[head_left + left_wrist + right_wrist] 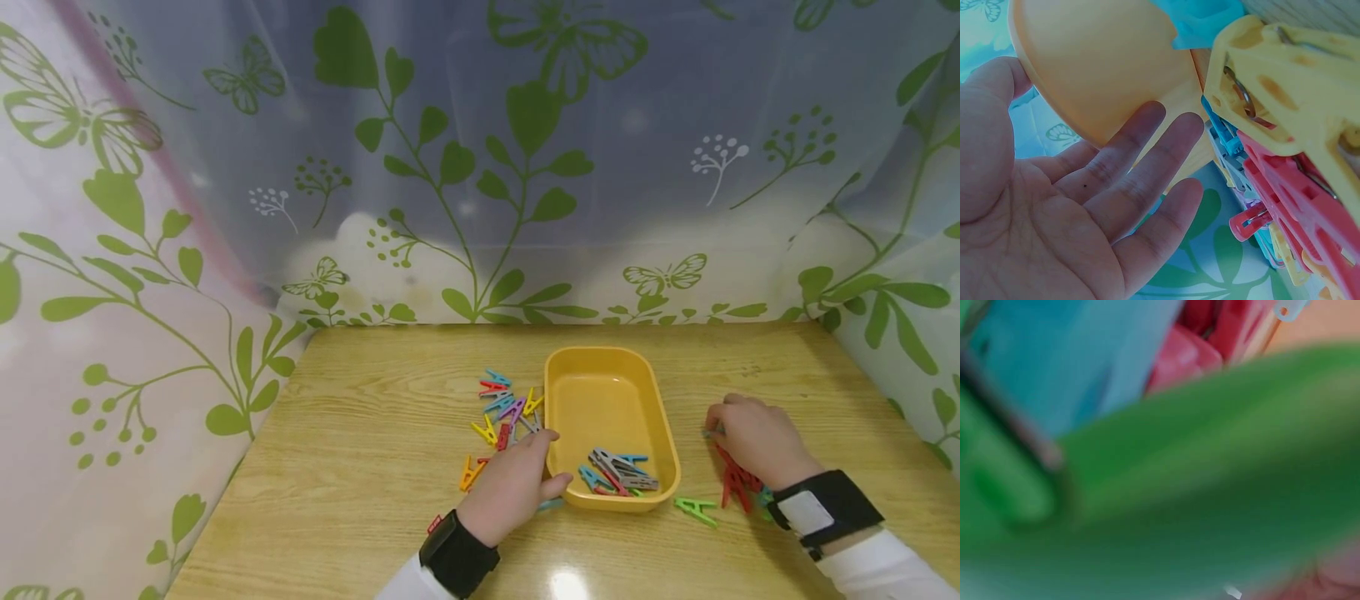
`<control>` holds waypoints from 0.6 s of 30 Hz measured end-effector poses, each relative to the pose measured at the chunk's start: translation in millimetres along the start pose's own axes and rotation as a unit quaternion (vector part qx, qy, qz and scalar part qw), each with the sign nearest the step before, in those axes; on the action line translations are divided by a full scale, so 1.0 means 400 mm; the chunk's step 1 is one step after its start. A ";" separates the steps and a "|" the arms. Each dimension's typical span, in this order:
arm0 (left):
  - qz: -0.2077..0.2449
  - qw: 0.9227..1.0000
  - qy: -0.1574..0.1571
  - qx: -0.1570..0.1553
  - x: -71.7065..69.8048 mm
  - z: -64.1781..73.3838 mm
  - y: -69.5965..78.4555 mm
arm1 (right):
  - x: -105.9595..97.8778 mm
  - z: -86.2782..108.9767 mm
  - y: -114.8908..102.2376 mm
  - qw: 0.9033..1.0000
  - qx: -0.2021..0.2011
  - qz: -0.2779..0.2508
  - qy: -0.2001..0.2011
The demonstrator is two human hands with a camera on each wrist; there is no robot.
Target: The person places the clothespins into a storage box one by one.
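My left hand [512, 485] lies against the left wall of a yellow plastic tray [609, 363], its thumb at the rim. In the left wrist view its fingers [1147, 181] are nearly straight along the tray's outer side. Grey, blue, red and green clothespins [622, 473] lie at the tray's near end. Over a pile of red clothespins [737, 482] to the right, my right hand [761, 440] reaches down with bent fingers. A bit of blue shows at its fingertips; I cannot tell whether they pinch it. A blurred green clothespin [1210, 462] covers most of the right wrist view.
Left of the tray, loose clothespins in several colours lie scattered, among them a purple one [513, 409] and an orange one [471, 473]. One light green clothespin [696, 510] sits off the tray's near right corner. Behind the wooden table [360, 417] hangs a patterned curtain [465, 167].
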State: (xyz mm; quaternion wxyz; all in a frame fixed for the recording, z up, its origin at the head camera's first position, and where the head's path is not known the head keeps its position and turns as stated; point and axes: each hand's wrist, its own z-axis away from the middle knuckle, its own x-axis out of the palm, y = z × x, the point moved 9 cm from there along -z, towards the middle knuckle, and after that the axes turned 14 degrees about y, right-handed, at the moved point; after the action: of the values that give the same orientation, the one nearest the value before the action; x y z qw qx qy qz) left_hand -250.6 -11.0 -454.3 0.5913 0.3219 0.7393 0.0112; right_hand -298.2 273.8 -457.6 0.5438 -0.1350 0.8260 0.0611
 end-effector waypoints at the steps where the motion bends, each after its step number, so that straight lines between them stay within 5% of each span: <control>1: 0.000 1.000 0.000 0.000 -0.001 0.000 0.000 | 0.000 0.000 -0.001 1.000 -0.002 0.000 0.003; 13: 0.014 1.000 -0.011 -0.014 0.002 0.000 -0.003 | -0.043 -0.013 -0.011 0.998 -0.009 0.008 0.060; 18: 0.015 1.000 -0.012 -0.014 0.002 0.000 -0.004 | -0.083 -0.021 -0.026 0.993 -0.012 0.006 0.114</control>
State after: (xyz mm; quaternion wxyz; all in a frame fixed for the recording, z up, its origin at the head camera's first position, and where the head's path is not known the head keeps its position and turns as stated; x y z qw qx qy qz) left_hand -251.3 -11.9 -455.6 0.6039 0.3250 0.7273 0.0265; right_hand -290.3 267.0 -423.4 0.4437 -0.1429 0.8828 0.0580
